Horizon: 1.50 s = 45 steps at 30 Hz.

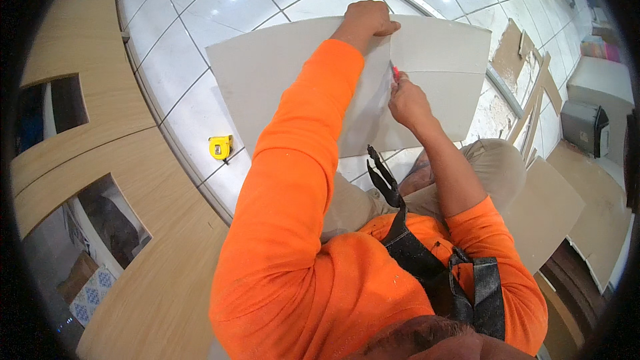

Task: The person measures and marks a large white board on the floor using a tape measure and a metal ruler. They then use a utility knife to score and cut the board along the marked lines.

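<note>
A large grey-white drywall sheet (293, 73) lies before my knees over the tiled floor. My left hand (369, 19) is closed on its far edge, with the thumb side pressed down near a thin line running across the board. Just nearer along that line, my right hand (408, 101) grips a red utility knife (397, 74). Only the knife's red front end shows above the fingers; its blade is too small to make out. A second faint line crosses the right part of the sheet.
A yellow tape measure (220, 148) sits on the floor left of the sheet. Wooden panels with cut-outs (167, 207) line the left side. Broken board strips (533, 103), a metal track (503, 90) and a grey case (585, 127) are at right. A black strap (417, 253) hangs at my chest.
</note>
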Motion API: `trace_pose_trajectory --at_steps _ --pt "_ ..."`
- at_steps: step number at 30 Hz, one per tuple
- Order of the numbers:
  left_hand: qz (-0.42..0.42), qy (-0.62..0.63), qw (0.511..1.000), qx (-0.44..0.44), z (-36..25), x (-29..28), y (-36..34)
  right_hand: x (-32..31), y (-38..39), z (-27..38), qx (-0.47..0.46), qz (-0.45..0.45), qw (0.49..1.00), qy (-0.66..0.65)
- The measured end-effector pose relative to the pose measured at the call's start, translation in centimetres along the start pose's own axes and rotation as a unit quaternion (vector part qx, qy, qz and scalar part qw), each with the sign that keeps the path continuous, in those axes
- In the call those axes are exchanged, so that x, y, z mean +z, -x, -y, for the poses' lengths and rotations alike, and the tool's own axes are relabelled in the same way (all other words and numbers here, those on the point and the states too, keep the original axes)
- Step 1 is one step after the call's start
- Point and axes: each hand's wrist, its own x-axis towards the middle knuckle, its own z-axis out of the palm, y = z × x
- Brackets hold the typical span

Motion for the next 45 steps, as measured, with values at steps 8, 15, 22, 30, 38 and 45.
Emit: trace_pose_trajectory --at_steps 8,15,22,30,38,45 --pt "0.004 0.018 1.000 0.010 0.4 -0.2 0.1 -0.9 0.5 0.4 -0.002 0.038 0.999 0.024" --pt "0.028 -0.010 1.000 -0.010 -1.0 -0.5 0.6 -0.7 0.6 0.7 0.017 0.041 0.998 0.036" --pt "-0.131 0.057 0.989 0.022 -0.5 0.8 1.2 -1.6 0.7 0.0 -0.015 0.034 0.998 0.043" --pt "0.017 0.007 0.999 -0.029 -2.5 -1.5 1.9 -2.3 3.0 0.2 0.016 -0.012 1.000 0.022" --pt "-0.025 -0.010 0.999 0.027 -1.3 -0.4 0.7 -7.4 4.9 -3.8 -0.085 0.079 0.978 0.176" --pt "0.029 -0.049 0.998 0.006 -3.0 -2.0 2.0 -11.4 1.0 -4.3 -0.239 0.084 0.918 0.304"
